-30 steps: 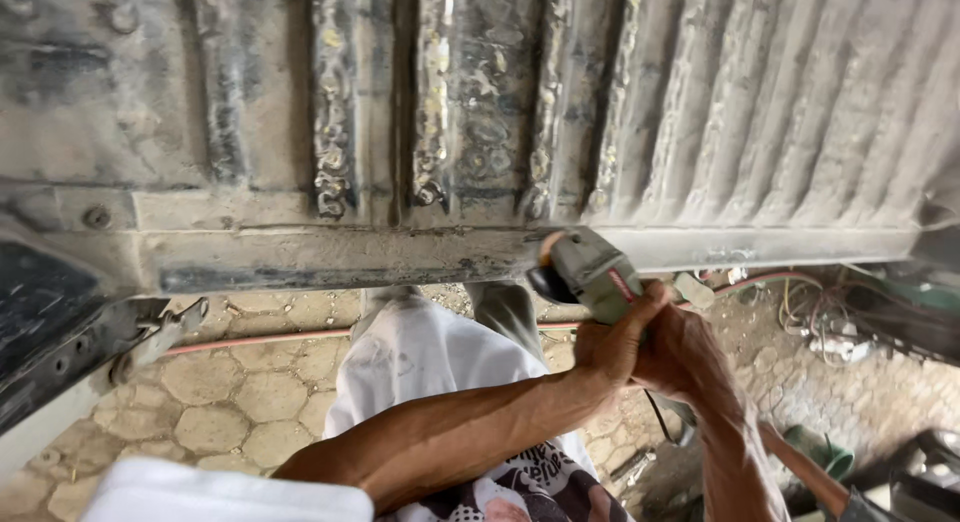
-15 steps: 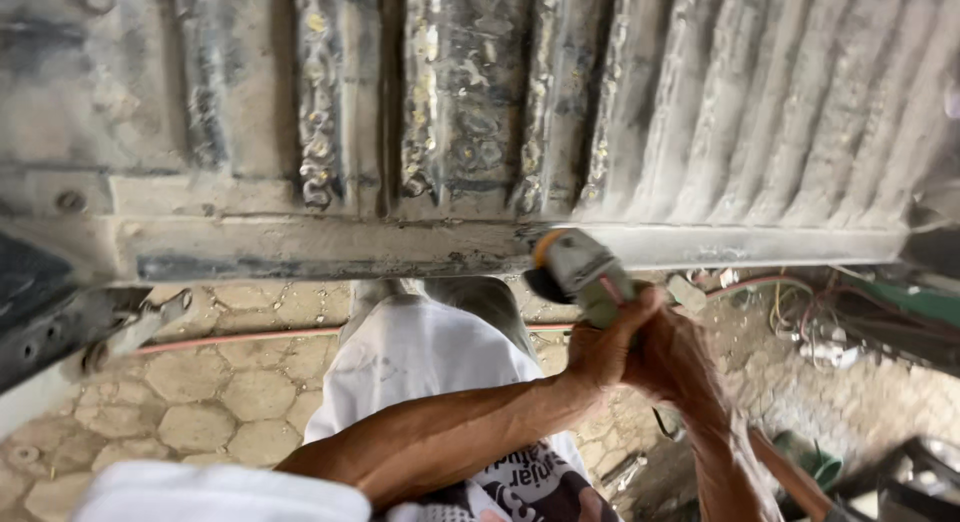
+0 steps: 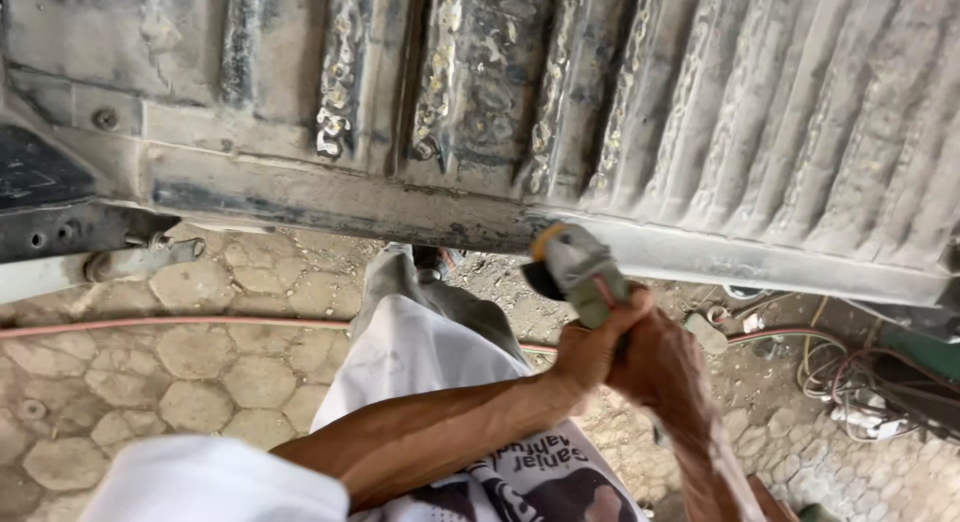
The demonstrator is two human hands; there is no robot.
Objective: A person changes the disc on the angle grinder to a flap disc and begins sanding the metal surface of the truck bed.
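Shifted a little rightward along the metal edge since the earlier frame, the angle grinder now sits just under the lower lip of the ribbed truck bed.

Largest first: the dusty ribbed bed fills the far half of the view, its grey lip running left to right; below lies hexagonal paving crossed by a red hose, with tangled cables at right. Both hands meet near centre-right: the left hand and right hand have their fingers curled tightly around the grinder's grey body, its disc end touching the lip.
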